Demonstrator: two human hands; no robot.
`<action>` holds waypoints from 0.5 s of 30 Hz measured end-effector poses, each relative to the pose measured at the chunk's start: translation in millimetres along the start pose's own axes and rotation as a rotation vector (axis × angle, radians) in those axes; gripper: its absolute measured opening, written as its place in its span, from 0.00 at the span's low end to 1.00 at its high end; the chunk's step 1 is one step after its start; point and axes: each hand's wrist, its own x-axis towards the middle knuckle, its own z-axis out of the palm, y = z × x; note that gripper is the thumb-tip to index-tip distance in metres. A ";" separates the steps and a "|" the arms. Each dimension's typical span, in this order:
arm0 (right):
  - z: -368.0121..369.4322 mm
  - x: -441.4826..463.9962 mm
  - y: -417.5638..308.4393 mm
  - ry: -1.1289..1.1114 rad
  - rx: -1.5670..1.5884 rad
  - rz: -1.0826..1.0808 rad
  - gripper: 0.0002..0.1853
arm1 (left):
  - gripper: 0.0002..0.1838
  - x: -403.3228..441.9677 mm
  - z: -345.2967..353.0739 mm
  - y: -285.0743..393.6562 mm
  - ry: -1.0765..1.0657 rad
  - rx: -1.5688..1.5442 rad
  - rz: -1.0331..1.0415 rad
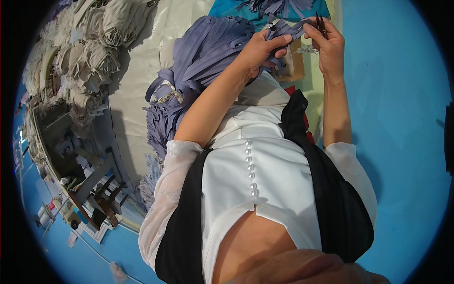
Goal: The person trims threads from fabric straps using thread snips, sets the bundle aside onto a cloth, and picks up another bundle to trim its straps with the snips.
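Note:
My left hand is closed on the edge of a bunch of purple-grey fabric strips, at the top of the view. Close by on the right, my right hand has dark thread snips tucked in its fingers, points upward. Its thumb and a fingertip pinch the other end of the same strips. A large bundle of purple-grey strips lies beside my left forearm, with a patterned tie around part of it.
Beige fabric bundles are piled at the upper left, near a pale sheet. More purple strips rest on a teal surface at the top. A cardboard box sits below my hands. A blue surface spans the right side.

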 end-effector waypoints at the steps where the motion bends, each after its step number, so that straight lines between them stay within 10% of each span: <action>1: 0.1 0.6 -1.2 -0.038 -0.006 -0.025 0.09 | 0.19 -3.2 1.5 2.2 0.028 0.005 0.008; 15: -9.3 -26.7 -23.5 -0.332 -0.670 -0.553 0.15 | 0.18 4.7 -3.2 -7.2 0.011 0.020 -0.021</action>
